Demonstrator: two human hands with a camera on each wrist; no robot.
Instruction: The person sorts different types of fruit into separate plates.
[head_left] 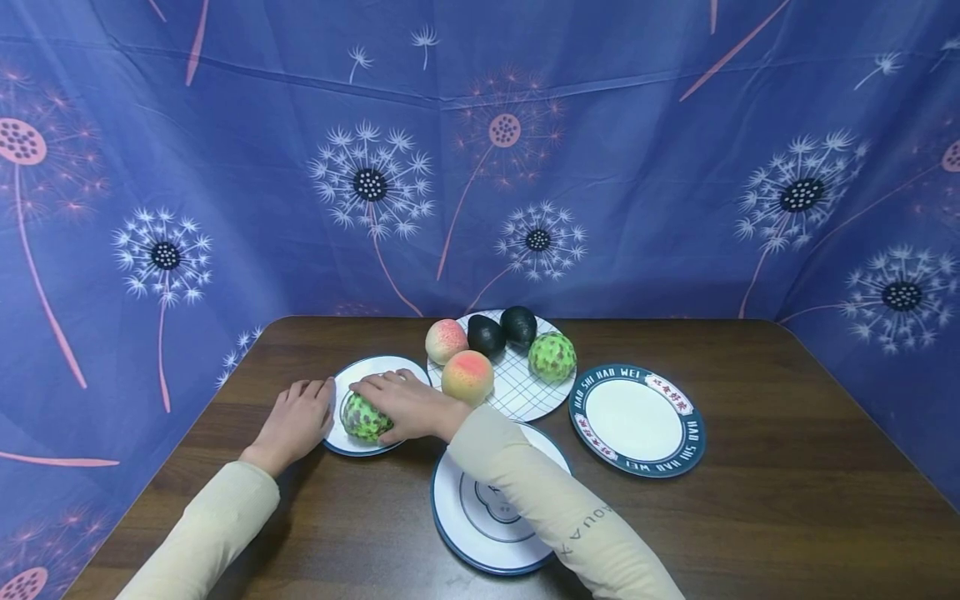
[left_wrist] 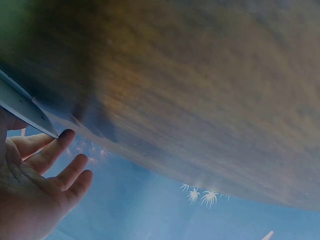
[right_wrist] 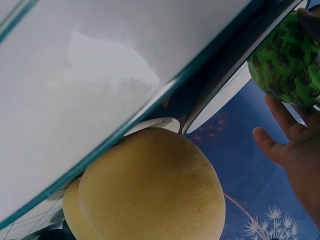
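A green fruit (head_left: pixel 365 419) is held, seemingly not yet released, by the right grip (head_left: pixel 412 406); the small plate (head_left: pixel 377 365) beneath is touched by the relaxed left grip (head_left: pixel 294 422); beyond, five fruits (head_left: pixel 467 378) are left.

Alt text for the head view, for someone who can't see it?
A person's right hand grips a green fruit on a white plate that the left hand touches. Beyond, a checked plate bears two peaches, two dark fruits and another green fruit; stacked plates and a lettered plate share the wooden table.
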